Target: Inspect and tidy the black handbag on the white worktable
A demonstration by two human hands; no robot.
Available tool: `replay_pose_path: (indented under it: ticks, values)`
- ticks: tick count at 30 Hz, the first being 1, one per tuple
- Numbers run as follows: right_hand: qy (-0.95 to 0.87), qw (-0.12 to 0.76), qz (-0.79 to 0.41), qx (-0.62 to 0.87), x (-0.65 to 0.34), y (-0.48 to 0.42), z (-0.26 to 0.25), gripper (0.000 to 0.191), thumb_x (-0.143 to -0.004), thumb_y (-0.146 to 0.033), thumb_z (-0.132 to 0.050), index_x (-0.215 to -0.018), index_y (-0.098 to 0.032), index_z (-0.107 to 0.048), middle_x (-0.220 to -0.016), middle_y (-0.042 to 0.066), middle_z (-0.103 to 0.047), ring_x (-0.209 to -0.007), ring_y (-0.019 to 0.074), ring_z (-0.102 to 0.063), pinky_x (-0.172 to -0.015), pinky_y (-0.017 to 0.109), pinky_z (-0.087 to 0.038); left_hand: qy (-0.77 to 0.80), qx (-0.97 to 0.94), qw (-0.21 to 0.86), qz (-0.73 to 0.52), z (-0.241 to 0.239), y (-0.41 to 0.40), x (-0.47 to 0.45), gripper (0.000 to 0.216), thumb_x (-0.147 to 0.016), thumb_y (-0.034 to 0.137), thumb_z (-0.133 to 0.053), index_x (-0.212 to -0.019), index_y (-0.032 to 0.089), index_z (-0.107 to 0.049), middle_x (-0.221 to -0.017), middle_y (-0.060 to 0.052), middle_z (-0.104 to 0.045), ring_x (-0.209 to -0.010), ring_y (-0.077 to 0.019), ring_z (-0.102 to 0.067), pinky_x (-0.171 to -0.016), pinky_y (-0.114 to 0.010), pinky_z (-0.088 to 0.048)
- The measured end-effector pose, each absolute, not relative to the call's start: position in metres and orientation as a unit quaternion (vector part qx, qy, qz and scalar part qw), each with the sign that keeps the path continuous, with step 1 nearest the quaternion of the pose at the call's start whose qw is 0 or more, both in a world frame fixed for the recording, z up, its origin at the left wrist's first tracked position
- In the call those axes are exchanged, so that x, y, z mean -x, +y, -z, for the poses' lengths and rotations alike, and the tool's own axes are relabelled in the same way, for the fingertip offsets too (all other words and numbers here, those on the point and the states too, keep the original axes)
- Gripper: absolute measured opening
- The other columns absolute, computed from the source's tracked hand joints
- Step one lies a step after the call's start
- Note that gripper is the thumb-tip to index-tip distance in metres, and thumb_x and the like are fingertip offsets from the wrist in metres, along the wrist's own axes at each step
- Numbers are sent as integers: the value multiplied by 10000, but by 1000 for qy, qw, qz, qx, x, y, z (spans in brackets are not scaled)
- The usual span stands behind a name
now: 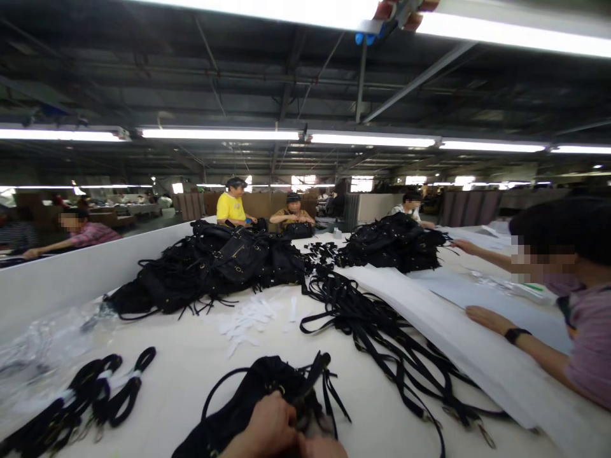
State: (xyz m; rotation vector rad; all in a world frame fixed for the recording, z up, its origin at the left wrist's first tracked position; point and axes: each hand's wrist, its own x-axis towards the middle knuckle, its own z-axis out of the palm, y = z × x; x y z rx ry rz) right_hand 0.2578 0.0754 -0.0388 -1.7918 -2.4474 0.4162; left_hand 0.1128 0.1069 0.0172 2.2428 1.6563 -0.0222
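A black bag (248, 394) with a thin handle, tassel-like cords and metal fittings lies on the pale table right in front of me. My left hand (271, 421) is closed on the upper part of the bag, its fingers curled at the opening. Close beside it, my right hand (323, 447) is at the bottom edge of the view, mostly cut off, with its fingers hidden against the bag. To the left are bundled black straps (126, 394) with white bands and metal clips. Loose black straps (382, 337) spread out on the right.
Black bags (229, 257) are heaped at the back left, with another heap (391, 242) at the back right. White paper strips (248, 321) lie between. Clear plastic bags (52, 350) sit left. White sheets (443, 331) run along the right, beside a co-worker's hand (489, 319).
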Motion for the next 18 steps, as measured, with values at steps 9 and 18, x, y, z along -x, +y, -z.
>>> replay_pose_path:
  ticks: [9, 18]
  values:
    - [-844, 40, -119, 522, -289, 46, 5, 473, -860, -193, -394, -1290, -334, -531, -910, 115, -775, -811, 300, -728, -680, 376, -518, 554, -813, 174, 38, -19, 108, -94, 244, -765, 262, -516, -866, 238, -736, -981, -94, -700, -987, -268, -663, -815, -347, -503]
    - [-874, 25, -90, 478, -287, 43, 5, 492, -847, -172, -432, -1308, -330, -499, -817, 73, -764, -700, 256, -704, -591, 322, -482, 549, -817, 169, 51, -19, 109, -93, 205, -759, 267, -516, -787, 225, -715, -894, -74, -697, -906, -251, -674, -730, -310, -471]
